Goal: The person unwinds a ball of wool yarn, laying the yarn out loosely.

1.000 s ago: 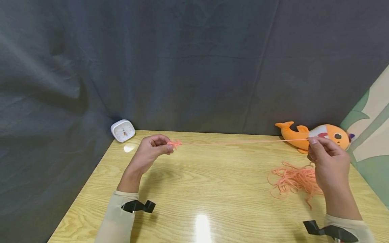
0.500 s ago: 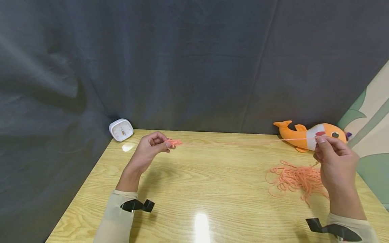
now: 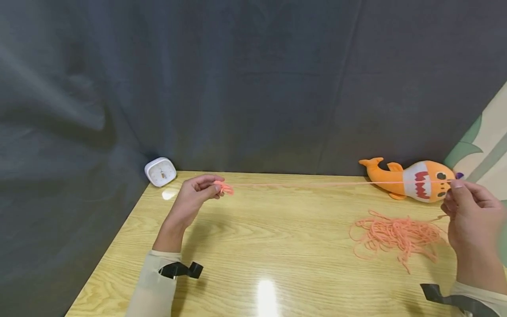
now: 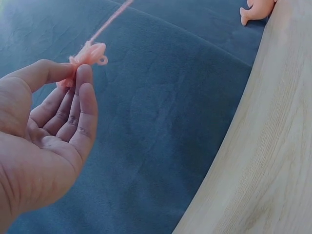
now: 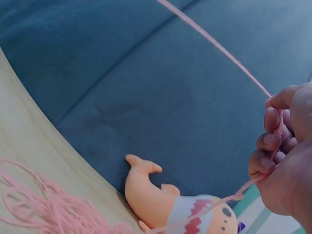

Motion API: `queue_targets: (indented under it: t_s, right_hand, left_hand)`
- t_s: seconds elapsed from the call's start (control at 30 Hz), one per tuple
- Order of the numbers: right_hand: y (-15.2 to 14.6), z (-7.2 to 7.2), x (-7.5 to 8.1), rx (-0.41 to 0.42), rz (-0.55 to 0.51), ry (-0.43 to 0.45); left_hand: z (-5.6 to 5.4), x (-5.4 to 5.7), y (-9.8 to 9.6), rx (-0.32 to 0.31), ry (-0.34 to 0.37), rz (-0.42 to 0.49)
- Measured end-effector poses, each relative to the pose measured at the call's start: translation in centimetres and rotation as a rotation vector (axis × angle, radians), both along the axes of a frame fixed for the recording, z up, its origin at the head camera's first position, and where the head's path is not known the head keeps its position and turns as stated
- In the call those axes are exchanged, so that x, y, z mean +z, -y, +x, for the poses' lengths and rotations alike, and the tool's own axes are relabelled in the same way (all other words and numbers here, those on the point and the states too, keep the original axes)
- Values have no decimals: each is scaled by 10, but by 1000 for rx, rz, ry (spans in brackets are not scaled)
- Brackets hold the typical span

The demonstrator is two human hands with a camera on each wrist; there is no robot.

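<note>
Between thumb and fingertips my left hand (image 3: 192, 196) pinches a small bunch of orange-pink yarn (image 4: 89, 54). One strand of the yarn (image 5: 219, 46) runs straight across to my right hand (image 3: 473, 215), above the table. That hand pinches the strand between thumb and forefinger, its other fingers curled round the length passing through the palm, as the right wrist view shows. From there the yarn goes down toward a loose, tangled pile of yarn (image 3: 398, 237) on the table's right side, below and left of the right hand.
An orange shark plush toy (image 3: 412, 180) lies at the table's back right, behind the strand. A white clock (image 3: 160, 172) stands at the back left corner. Dark cloth (image 3: 253, 88) hangs behind the wooden table (image 3: 277, 246); a patterned panel (image 3: 481, 145) borders the right.
My right hand has moved right, lengthening the strand between the hands and uncovering the shark's face and more of the pile. The left hand stays in nearly the same place, still pinching the bunch.
</note>
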State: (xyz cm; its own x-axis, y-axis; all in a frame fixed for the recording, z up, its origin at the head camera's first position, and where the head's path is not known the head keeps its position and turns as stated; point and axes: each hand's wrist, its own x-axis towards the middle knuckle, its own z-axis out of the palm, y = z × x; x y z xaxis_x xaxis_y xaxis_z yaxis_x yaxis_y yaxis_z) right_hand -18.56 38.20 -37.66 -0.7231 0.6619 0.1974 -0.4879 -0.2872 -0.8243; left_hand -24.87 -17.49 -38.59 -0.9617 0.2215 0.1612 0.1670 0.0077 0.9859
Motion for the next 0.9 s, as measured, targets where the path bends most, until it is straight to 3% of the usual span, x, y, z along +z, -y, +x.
queue_targets:
  t_s: [0.33,0.6,0.9]
  right_hand:
    - [-18,0,-9,-52,31,109]
    - [-36,2,-16,-40,-15,158]
    - [-58,4,-37,-11,15,164]
  left_hand:
    - [1,1,0,18,-13,17]
    - [2,3,7,93,-25,81]
    - [-1,5,12,184,3,148]
